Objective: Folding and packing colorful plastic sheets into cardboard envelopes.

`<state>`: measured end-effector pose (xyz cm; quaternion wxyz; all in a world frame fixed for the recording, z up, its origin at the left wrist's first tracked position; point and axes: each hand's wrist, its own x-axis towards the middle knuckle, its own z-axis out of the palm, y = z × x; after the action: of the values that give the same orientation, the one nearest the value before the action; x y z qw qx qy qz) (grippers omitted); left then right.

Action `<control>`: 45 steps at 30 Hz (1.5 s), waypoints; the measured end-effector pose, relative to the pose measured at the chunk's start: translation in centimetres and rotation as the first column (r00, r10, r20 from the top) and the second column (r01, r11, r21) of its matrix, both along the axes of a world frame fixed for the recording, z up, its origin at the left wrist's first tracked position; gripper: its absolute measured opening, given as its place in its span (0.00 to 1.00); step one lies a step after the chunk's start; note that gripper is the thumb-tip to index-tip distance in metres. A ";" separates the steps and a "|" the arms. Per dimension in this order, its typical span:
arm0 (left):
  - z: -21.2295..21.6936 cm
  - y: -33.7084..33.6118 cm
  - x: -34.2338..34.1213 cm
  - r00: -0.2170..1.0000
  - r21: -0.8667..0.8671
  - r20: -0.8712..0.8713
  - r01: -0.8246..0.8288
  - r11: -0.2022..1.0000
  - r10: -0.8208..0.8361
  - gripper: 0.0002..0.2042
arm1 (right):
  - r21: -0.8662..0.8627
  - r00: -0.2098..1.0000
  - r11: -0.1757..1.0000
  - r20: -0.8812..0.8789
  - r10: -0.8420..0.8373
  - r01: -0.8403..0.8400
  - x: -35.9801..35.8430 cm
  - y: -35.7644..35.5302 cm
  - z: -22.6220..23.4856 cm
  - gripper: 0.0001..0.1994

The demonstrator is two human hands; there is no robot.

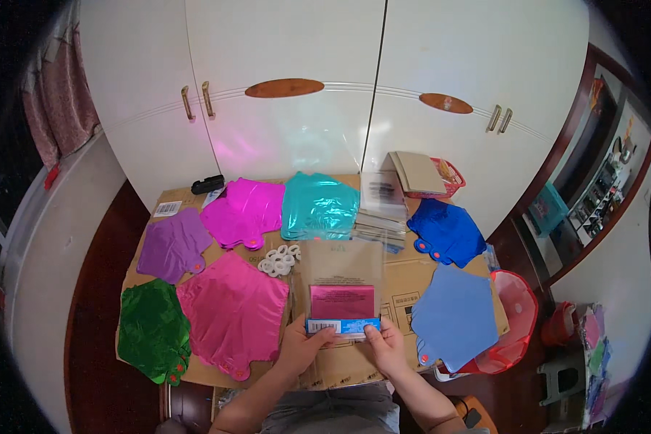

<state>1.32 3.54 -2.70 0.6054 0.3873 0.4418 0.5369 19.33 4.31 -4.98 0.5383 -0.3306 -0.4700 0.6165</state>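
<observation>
Both hands grip a clear plastic bag (340,264) over the near middle of the cardboard. A folded pink piece shows through it, with a blue-and-white label strip (349,326) at its lower end. My left hand (307,343) is closed on the bag's lower left, thumb over the label. On the lower right, my right hand (385,347) is closed the same way. A large flat pink foil piece (235,315) lies left of the bag. Beyond my left hand sits a cluster of small white rolls (278,260).
Shiny foil pieces surround the bag: green (152,325), purple (172,246), magenta (249,210), teal (318,210), dark blue (448,233) and light blue (456,315). Clear packets (380,199) are stacked behind. A red basket (452,177) stands far right, before white cabinet doors (282,43).
</observation>
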 end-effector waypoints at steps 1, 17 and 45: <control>0.1 0.0 0.0 1.000 -0.008 -0.002 -0.002 1.000 0.002 0.10 | 0.009 0.999 1.000 0.032 -0.006 0.005 0.1 0.1 0.0 0.11; -0.1 -0.8 1.2 0.976 -0.084 0.101 -0.187 0.979 0.195 0.08 | 0.170 0.995 0.985 0.084 -0.048 0.033 -0.1 0.1 -0.8 0.30; -1.1 -2.9 -4.6 0.990 0.018 -0.092 0.110 0.994 -0.108 0.09 | -0.131 0.952 0.982 0.257 0.164 -0.134 5.0 4.9 9.1 0.05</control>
<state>-3.28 0.61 -3.81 0.6088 0.4418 0.4409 0.4897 24.29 9.17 4.16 0.4029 -0.4037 -0.5265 0.6305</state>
